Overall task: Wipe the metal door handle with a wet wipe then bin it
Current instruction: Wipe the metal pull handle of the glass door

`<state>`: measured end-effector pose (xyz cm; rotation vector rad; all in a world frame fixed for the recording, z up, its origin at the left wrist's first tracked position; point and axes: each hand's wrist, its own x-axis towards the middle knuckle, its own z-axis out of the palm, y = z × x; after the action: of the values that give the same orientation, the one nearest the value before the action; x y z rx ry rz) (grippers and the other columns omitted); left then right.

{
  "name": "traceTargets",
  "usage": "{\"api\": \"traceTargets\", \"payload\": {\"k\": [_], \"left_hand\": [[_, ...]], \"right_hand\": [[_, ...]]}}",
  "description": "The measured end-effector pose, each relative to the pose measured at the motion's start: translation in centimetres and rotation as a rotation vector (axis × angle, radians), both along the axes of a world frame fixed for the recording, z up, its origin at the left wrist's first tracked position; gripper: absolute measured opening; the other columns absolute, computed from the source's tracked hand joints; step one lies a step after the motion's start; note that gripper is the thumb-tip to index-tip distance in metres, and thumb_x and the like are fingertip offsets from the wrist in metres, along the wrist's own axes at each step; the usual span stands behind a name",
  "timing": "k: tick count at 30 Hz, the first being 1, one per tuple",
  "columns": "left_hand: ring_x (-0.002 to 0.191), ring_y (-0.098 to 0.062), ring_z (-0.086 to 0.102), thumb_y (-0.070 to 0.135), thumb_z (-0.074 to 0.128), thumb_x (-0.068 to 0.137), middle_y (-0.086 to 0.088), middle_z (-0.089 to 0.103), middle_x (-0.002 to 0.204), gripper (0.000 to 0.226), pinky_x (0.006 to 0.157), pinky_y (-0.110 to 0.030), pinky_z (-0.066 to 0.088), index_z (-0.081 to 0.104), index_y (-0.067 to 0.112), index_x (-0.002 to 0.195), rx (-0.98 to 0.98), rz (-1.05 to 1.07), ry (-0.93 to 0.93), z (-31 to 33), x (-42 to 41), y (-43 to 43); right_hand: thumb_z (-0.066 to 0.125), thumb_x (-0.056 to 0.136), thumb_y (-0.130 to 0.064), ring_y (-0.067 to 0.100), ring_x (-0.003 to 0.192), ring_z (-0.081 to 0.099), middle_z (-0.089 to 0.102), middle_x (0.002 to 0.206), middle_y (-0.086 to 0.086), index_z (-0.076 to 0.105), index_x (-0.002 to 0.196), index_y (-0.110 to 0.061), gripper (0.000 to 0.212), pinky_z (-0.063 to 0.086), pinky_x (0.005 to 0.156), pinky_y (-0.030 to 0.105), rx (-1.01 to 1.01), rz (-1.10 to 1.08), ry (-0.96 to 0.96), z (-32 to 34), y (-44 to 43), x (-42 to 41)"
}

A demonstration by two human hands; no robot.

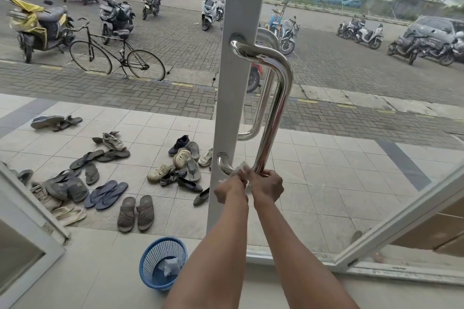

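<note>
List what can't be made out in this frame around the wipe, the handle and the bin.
- Wet wipe: mostly hidden by the left hand and right hand; its size and dirtiness are unreadable.
- Door handle: the lower bend is hidden by hands and wipe.
- Blue bin: one side is covered by the left forearm; the pale contents are too blurred to identify.
- Outer handle: blurred through glass.

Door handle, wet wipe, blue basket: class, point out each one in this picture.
door handle [283, 98], head view, on the shiny vertical bar.
wet wipe [241, 167], head view, on the white fold above the hands.
blue basket [148, 257], head view, on its mesh wall.
</note>
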<state>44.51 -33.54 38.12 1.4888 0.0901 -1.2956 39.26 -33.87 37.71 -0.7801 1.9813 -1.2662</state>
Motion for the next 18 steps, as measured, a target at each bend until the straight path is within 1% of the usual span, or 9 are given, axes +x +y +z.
{"api": "traceTargets", "payload": {"k": [2,4,5,7,9,11,14,17,18], "left_hand": [[0.093,-0.026,0.063,0.024,0.070,0.082,-0.007,0.062,0.097,0.026,0.083,-0.036,0.056,0.057,0.008,0.097,-0.054,-0.073,-0.048,-0.2,-0.2,0.5],[0.104,-0.029,0.063,0.034,0.068,0.079,-0.013,0.065,0.114,0.036,0.091,-0.039,0.053,0.060,0.009,0.105,-0.076,-0.103,-0.093,-0.5,0.0,0.5],[0.110,-0.031,0.061,0.034,0.073,0.077,-0.015,0.064,0.118,0.046,0.094,-0.039,0.051,0.060,0.004,0.109,-0.024,-0.049,-0.120,-0.3,0.2,0.2],[0.112,-0.033,0.060,0.027,0.084,0.069,-0.020,0.064,0.118,0.056,0.094,-0.037,0.050,0.060,-0.005,0.110,0.091,0.054,-0.174,0.7,0.9,-0.4],[0.109,-0.036,0.063,0.020,0.087,0.066,-0.024,0.065,0.116,0.057,0.090,-0.039,0.053,0.062,-0.008,0.109,0.081,0.065,-0.181,1.2,1.3,-1.0],[0.108,-0.036,0.063,0.020,0.086,0.067,-0.024,0.065,0.117,0.057,0.089,-0.038,0.054,0.061,-0.008,0.110,0.056,0.073,-0.175,1.3,1.1,-0.9],[0.113,-0.034,0.060,0.027,0.081,0.073,-0.023,0.063,0.120,0.059,0.089,-0.036,0.049,0.057,-0.008,0.115,0.067,0.061,-0.161,0.5,0.5,-0.5],[0.119,-0.035,0.054,0.026,0.079,0.076,-0.024,0.053,0.131,0.065,0.092,-0.039,0.047,0.051,-0.009,0.122,0.074,0.053,-0.138,0.7,0.0,-0.2],[0.119,-0.035,0.054,0.025,0.079,0.076,-0.024,0.054,0.131,0.063,0.093,-0.038,0.046,0.052,-0.008,0.123,0.072,0.033,-0.146,0.7,0.1,-0.3]], "right_hand": [[0.089,0.053,-0.045,0.021,0.079,0.069,0.075,0.082,0.002,0.072,0.085,-0.015,0.047,0.056,0.079,0.035,-0.018,-0.003,0.013,-0.2,0.0,-0.1],[0.089,0.055,-0.043,0.021,0.081,0.068,0.074,0.083,0.002,0.071,0.086,-0.013,0.046,0.055,0.080,0.033,-0.036,-0.003,0.038,-0.4,0.1,-0.3],[0.089,0.057,-0.041,0.022,0.081,0.067,0.073,0.083,0.002,0.070,0.086,-0.012,0.046,0.054,0.080,0.033,-0.041,-0.003,0.049,-0.4,0.1,-0.5],[0.089,0.058,-0.040,0.022,0.081,0.066,0.071,0.081,0.002,0.068,0.087,-0.012,0.046,0.053,0.081,0.033,-0.047,0.001,0.057,-0.5,0.2,-0.8],[0.090,0.057,-0.040,0.021,0.081,0.065,0.069,0.079,0.002,0.067,0.088,-0.012,0.047,0.054,0.081,0.035,-0.052,0.010,0.061,-0.7,0.2,-1.0],[0.089,0.058,-0.040,0.021,0.080,0.064,0.066,0.075,-0.001,0.066,0.085,-0.012,0.045,0.054,0.080,0.036,-0.049,0.014,0.066,-0.8,0.2,-1.2],[0.089,0.060,-0.036,0.020,0.076,0.061,0.061,0.071,-0.003,0.062,0.077,-0.014,0.038,0.053,0.079,0.034,-0.054,0.013,0.061,-1.0,0.4,-1.0],[0.088,0.062,-0.031,0.022,0.076,0.064,0.063,0.070,-0.001,0.064,0.074,-0.011,0.034,0.053,0.079,0.035,-0.070,-0.003,0.039,-1.2,0.5,-0.7],[0.088,0.063,-0.030,0.023,0.077,0.065,0.064,0.070,0.000,0.065,0.074,-0.010,0.033,0.053,0.079,0.035,-0.073,-0.002,0.035,-1.2,0.5,-0.6]]}}
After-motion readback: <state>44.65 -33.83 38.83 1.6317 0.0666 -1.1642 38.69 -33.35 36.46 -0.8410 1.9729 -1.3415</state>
